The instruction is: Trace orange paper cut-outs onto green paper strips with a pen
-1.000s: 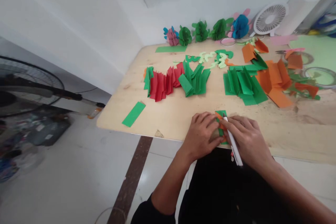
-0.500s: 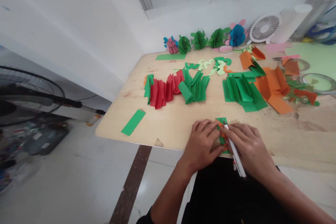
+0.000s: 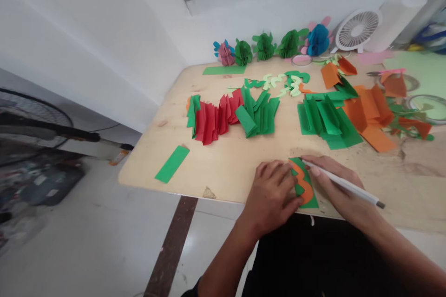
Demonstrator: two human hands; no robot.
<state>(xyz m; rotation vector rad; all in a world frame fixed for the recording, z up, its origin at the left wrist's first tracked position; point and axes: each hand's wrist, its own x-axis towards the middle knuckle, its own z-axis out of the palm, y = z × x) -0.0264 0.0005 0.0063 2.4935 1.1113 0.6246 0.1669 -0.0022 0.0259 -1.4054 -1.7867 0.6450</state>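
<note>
At the table's front edge lies a green paper strip [image 3: 313,199], and on top of it an orange wavy paper cutout [image 3: 305,190]. My left hand [image 3: 273,190] holds the cutout down from the left, its fingers close together and its thumb at the lower end. In my right hand [image 3: 344,195] is a white pen [image 3: 348,184], pinched near its tip. The tip rests at the upper right of the cutout, by the green strip's top edge; whether it touches the paper I cannot tell.
Folded red papers [image 3: 209,123] and green papers [image 3: 261,113] stand mid-table. Farther right are more folded green papers [image 3: 324,116] and orange papers [image 3: 369,106]. A loose green strip [image 3: 172,164] lies left. Paper figures [image 3: 265,46] and a white fan [image 3: 357,30] line the wall.
My right hand has moved slightly right and tilted the pen, whose rear end now points right. More of the orange cutout and green strip shows. The view has shifted a little.
</note>
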